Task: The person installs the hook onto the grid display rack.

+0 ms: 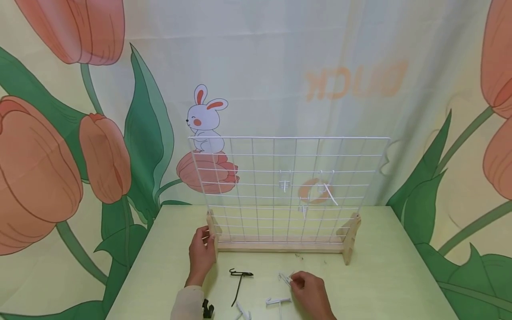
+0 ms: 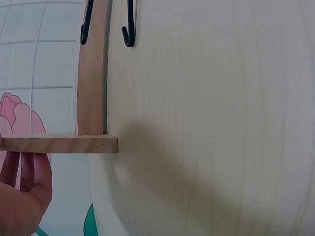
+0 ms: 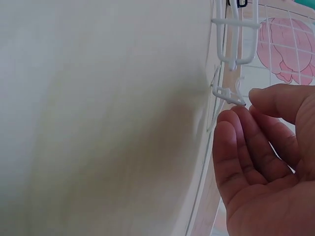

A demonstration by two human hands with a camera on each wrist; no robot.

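My left grip (image 1: 202,256) is closed on the left end of the stand (image 1: 280,246), fingers against the outer side of the wood and a bit of thumb showing at its edge; I take this as bracing, since the tall, thin grid (image 1: 274,197) looks easy to tip. My right grip (image 1: 310,292) pinches a small white hook (image 3: 229,95) by one end, between thumb and fingertips, in front of the stand; held so, its far end sticks out uncovered. Whether it clears the surface (image 1: 388,271) I cannot tell. The black hook (image 1: 238,284) and loose white hooks (image 1: 278,302) lie near me, between or beside my forearms, probably for an easy reach. Three hung hooks (image 1: 329,194) sit on the wires, their prongs pointing towards me, presumably so they can bear things.
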